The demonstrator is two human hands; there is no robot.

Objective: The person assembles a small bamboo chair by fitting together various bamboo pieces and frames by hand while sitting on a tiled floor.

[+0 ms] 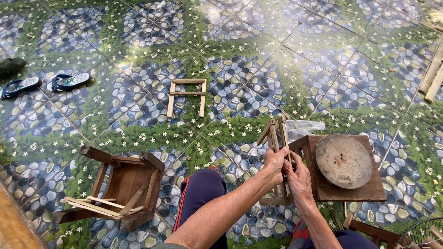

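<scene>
The left hand (275, 162) and right hand (298, 177) cover the middle of the small stick frame (276, 138), so where the sticks join under the fingers cannot be told, nor exactly how each grip closes. The frame's lower end sits partly behind the wrists. A dark shoe (10, 66) is cut off by the left edge. Bamboo poles (433, 74) run out at the right edge. A wire basket (420, 233) is cropped at the bottom right corner, its contents unclear. The plastic bag (304, 127) behind the wooden stool (350, 186) is partly hidden.
</scene>
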